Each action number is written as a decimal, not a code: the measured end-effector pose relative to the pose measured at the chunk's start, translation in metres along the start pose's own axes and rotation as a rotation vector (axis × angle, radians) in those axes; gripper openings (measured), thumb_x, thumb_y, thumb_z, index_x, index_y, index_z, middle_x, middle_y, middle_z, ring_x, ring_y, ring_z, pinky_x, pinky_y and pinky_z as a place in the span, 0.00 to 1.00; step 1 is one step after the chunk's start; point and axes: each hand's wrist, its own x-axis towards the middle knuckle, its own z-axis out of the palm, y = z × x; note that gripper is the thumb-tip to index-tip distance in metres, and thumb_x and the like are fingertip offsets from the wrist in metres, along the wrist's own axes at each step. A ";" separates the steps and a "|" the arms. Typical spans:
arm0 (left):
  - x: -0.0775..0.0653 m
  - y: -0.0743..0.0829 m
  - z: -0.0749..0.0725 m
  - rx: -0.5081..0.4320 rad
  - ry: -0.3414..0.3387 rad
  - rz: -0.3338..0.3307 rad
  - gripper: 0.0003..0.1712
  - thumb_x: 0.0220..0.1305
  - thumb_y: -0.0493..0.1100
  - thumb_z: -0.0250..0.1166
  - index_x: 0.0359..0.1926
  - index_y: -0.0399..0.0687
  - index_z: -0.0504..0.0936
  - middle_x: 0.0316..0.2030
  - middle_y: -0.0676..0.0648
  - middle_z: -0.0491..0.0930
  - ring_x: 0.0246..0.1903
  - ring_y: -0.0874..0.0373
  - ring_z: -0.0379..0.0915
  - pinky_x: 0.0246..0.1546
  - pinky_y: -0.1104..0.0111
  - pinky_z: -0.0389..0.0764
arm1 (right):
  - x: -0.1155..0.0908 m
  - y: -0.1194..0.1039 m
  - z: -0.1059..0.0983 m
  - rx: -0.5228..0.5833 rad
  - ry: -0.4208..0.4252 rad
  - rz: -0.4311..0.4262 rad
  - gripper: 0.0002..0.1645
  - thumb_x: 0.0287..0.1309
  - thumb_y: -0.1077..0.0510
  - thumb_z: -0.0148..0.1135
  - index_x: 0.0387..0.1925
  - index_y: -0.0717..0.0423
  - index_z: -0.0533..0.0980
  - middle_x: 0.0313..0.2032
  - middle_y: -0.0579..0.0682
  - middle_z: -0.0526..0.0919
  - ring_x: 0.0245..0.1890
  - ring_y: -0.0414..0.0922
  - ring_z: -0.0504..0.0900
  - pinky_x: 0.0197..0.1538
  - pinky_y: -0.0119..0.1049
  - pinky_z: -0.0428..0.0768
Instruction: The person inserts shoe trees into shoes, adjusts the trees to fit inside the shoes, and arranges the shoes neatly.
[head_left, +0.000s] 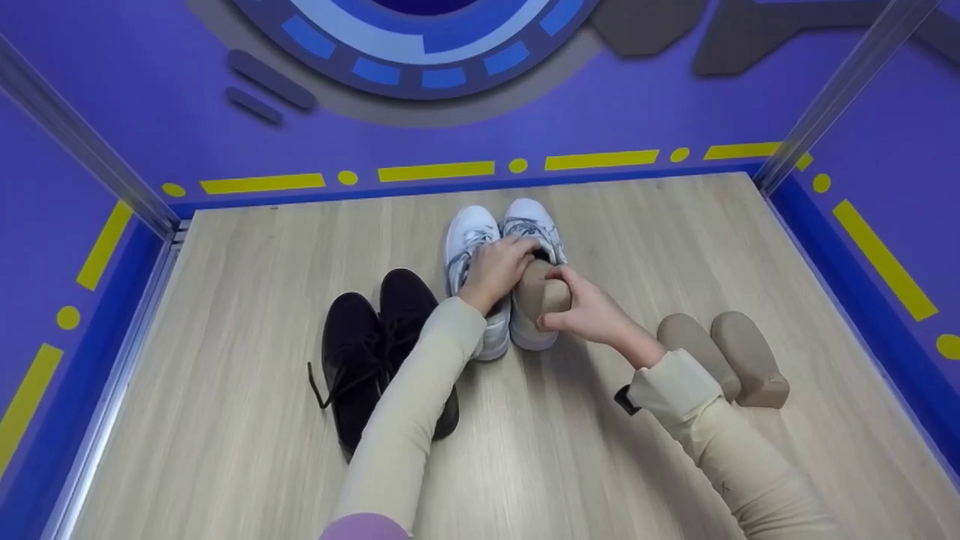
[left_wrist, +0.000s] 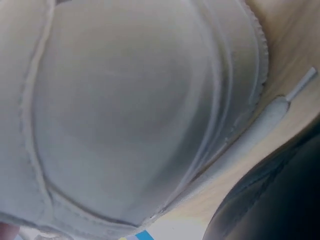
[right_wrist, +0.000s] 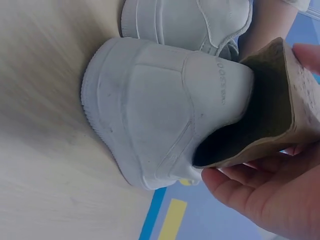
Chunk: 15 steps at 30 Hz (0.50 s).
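Observation:
A pair of white lace-up sneakers stands side by side, toes toward the back wall. A brown molded-cardboard shoe insert (head_left: pixel 543 289) sits partly inside the right sneaker (head_left: pixel 531 334), its hollow heel end (right_wrist: pixel 270 95) sticking out of the opening. My right hand (head_left: pixel 592 309) grips that heel end between thumb and fingers. Across the left sneaker (head_left: pixel 466 225) reaches my left hand (head_left: pixel 496 268), its curled fingers holding the right sneaker at the tongue and opening. In the left wrist view a sneaker's pale side (left_wrist: pixel 130 110) fills most of the picture, and the left hand is nearly hidden.
To the left stands a pair of black lace-up shoes (head_left: pixel 352 375), partly behind the left sleeve. Two more brown shoe inserts (head_left: pixel 742 352) lie right of the right forearm. Blue panels (head_left: pixel 420 142) enclose the wood-grain surface (head_left: pixel 247 315) at the back and sides.

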 end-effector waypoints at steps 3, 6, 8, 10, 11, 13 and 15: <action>0.001 0.000 -0.001 0.009 -0.003 -0.020 0.11 0.61 0.44 0.53 0.44 0.53 0.75 0.34 0.49 0.81 0.29 0.53 0.78 0.29 0.62 0.76 | 0.002 -0.003 0.001 -0.026 0.013 0.009 0.34 0.35 0.54 0.65 0.49 0.50 0.63 0.40 0.54 0.74 0.37 0.48 0.73 0.39 0.39 0.71; 0.002 0.000 -0.003 0.000 -0.030 -0.050 0.12 0.61 0.44 0.53 0.45 0.49 0.72 0.29 0.47 0.81 0.26 0.51 0.77 0.27 0.60 0.75 | 0.004 -0.006 0.001 -0.042 0.016 0.029 0.34 0.35 0.52 0.65 0.48 0.51 0.63 0.41 0.53 0.74 0.38 0.49 0.72 0.39 0.40 0.71; 0.002 0.000 -0.004 -0.009 -0.048 -0.059 0.12 0.61 0.44 0.53 0.45 0.48 0.72 0.29 0.46 0.81 0.26 0.50 0.77 0.28 0.60 0.75 | 0.006 -0.008 0.000 -0.047 0.012 0.041 0.35 0.35 0.52 0.65 0.49 0.51 0.63 0.43 0.53 0.73 0.39 0.49 0.72 0.40 0.40 0.70; 0.002 -0.001 -0.005 -0.028 -0.044 -0.051 0.10 0.60 0.43 0.53 0.43 0.47 0.74 0.30 0.46 0.82 0.28 0.50 0.78 0.30 0.60 0.76 | 0.008 -0.008 0.000 -0.040 0.012 0.039 0.35 0.35 0.53 0.65 0.49 0.53 0.63 0.44 0.54 0.73 0.40 0.49 0.72 0.41 0.41 0.70; 0.002 -0.001 -0.005 -0.034 -0.038 -0.045 0.10 0.60 0.43 0.54 0.42 0.47 0.74 0.31 0.47 0.82 0.29 0.50 0.78 0.31 0.60 0.76 | 0.009 -0.009 0.000 -0.035 0.013 0.033 0.34 0.35 0.53 0.64 0.49 0.54 0.63 0.44 0.54 0.73 0.40 0.49 0.71 0.41 0.41 0.70; 0.002 -0.002 -0.005 -0.048 -0.026 -0.036 0.09 0.60 0.43 0.54 0.40 0.47 0.75 0.32 0.48 0.82 0.30 0.51 0.79 0.33 0.61 0.76 | 0.010 -0.009 0.000 -0.022 0.015 0.018 0.34 0.35 0.55 0.64 0.48 0.55 0.64 0.45 0.55 0.73 0.42 0.50 0.71 0.44 0.42 0.70; 0.002 -0.002 -0.006 -0.064 -0.021 -0.033 0.09 0.59 0.42 0.55 0.40 0.47 0.76 0.32 0.48 0.83 0.31 0.52 0.79 0.34 0.61 0.76 | 0.012 -0.009 -0.001 -0.013 0.017 0.004 0.33 0.34 0.57 0.64 0.48 0.57 0.64 0.45 0.56 0.73 0.43 0.50 0.71 0.46 0.43 0.69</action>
